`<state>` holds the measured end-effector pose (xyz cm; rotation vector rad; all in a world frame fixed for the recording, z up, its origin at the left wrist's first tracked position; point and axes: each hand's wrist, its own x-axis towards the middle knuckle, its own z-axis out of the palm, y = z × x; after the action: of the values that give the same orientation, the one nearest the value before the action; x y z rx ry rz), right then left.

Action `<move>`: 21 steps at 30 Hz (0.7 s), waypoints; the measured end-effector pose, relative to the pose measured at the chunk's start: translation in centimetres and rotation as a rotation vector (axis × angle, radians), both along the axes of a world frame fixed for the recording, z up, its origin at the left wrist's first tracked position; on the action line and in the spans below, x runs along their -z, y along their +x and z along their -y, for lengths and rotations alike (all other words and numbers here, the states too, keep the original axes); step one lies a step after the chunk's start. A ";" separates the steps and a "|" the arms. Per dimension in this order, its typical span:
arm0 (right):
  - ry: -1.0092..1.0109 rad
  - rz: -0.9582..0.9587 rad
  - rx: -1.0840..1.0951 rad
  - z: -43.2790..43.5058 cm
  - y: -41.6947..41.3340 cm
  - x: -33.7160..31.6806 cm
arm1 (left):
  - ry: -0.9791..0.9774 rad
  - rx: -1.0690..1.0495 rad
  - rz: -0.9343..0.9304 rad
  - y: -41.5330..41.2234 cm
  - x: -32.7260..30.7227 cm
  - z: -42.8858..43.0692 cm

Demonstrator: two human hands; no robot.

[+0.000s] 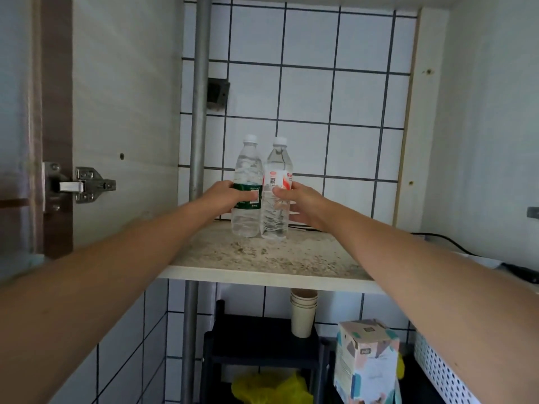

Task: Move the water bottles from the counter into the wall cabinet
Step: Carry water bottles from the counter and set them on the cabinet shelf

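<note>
Left hand (226,196) wraps my green-label bottle (247,193); right hand (300,199) seems closed on the red-label bottle (275,196), both upright, touching, on the cabinet shelf (262,255).

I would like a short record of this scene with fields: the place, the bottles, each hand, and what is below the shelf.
place: open wall cabinet, shelf dirty with specks
green bottle: upright on shelf, touching red bottle
red bottle: upright on shelf
left hand: gripping green bottle
right hand: gripping red bottle
below shelf: paper cups, carton, yellow bag
</note>
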<state>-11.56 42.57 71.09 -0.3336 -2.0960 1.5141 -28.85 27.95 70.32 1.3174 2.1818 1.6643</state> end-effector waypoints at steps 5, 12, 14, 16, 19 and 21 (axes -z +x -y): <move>0.102 0.089 0.063 0.9 1.8 0.2 | -0.159 -0.076 -0.057 2.4 -0.1 1.6; 0.297 -0.324 0.170 7.1 11.8 3.0 | 0.268 -0.139 -0.224 11.8 4.2 12.5; 0.354 -0.453 0.133 9.8 15.7 6.5 | 0.409 -0.050 -0.249 14.9 8.5 16.1; 0.364 -0.546 0.079 12.0 18.9 11.6 | 0.467 0.013 -0.233 17.1 13.9 18.8; 0.258 -0.526 0.082 14.1 21.0 22.2 | 0.374 0.042 -0.075 18.5 24.0 20.7; 0.126 -0.389 0.091 15.4 21.4 30.3 | 0.243 0.070 0.090 19.2 31.0 21.1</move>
<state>9.81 27.13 40.77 -0.0770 -1.8302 1.2694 -9.62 6.88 39.34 1.3257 1.9095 1.9699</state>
